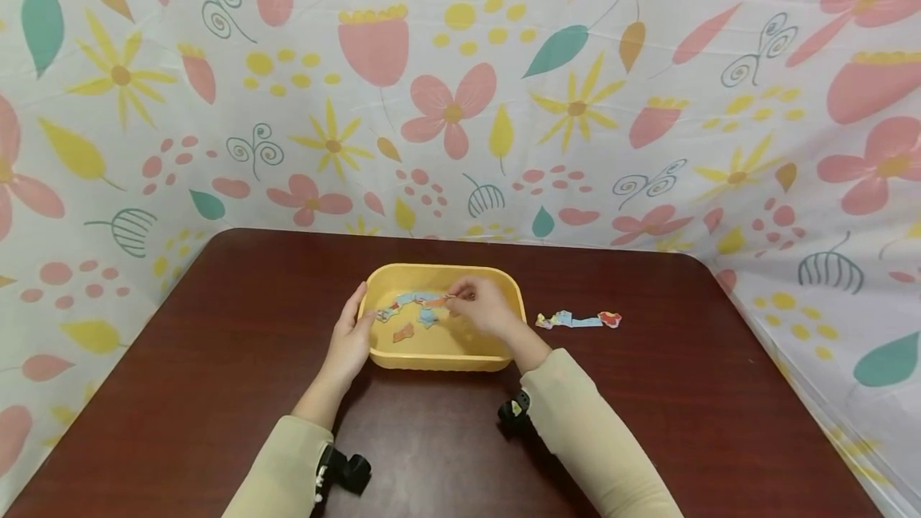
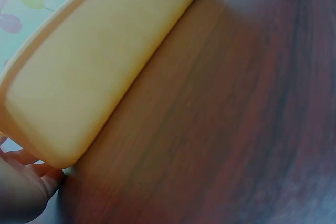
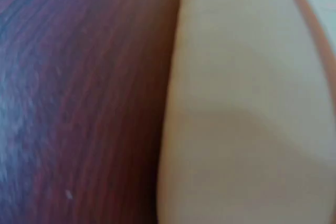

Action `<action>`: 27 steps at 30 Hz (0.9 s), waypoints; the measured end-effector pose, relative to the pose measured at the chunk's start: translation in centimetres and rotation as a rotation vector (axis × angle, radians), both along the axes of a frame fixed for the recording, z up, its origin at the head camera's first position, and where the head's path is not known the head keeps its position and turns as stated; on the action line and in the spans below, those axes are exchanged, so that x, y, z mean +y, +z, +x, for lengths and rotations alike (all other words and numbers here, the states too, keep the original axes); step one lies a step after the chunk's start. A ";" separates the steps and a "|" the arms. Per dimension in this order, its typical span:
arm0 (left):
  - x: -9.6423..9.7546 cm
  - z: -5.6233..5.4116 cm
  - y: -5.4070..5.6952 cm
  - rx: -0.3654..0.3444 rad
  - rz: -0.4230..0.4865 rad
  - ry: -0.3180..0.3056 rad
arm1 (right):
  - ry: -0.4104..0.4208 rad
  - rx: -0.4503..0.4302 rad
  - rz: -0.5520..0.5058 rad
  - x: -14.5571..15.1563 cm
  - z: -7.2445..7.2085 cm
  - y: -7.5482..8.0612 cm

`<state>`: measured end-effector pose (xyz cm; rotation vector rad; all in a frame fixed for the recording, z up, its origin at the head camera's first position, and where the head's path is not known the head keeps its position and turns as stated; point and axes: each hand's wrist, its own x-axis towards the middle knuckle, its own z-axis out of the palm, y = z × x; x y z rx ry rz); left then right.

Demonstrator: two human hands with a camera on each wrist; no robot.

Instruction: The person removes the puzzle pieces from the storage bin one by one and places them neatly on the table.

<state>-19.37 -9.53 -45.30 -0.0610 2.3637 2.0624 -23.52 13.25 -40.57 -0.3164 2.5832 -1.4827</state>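
Observation:
A yellow plastic tub stands on the table, with several flat printed puzzle pieces inside. My left hand grips the tub's left end, thumb at the rim and fingers along the outside; the left wrist view shows fingers at its lower corner. Reaching over the right side, my right hand pinches a small orange puzzle piece inside the tub. Near the tub's front lies another orange-brown piece. The right wrist view shows only the tub's outer wall and the table; the hand is out of sight there.
To the right of the tub, a short row of joined puzzle pieces lies on the dark brown wooden table. A flower-printed cloth hangs behind the table's far edge and along its sides.

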 end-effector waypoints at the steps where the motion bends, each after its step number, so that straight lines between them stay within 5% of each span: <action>1: 0.0 0.0 0.0 -0.002 0.001 -0.001 | 0.000 -0.001 -0.018 0.3 0.0 0.1; 8: 0.0 0.1 0.1 -0.001 -0.001 -0.019 | -0.025 0.013 -0.138 3.2 0.6 0.8; 27: 0.0 0.2 0.0 -0.013 0.018 -0.013 | -0.185 0.068 -0.205 9.6 2.0 1.4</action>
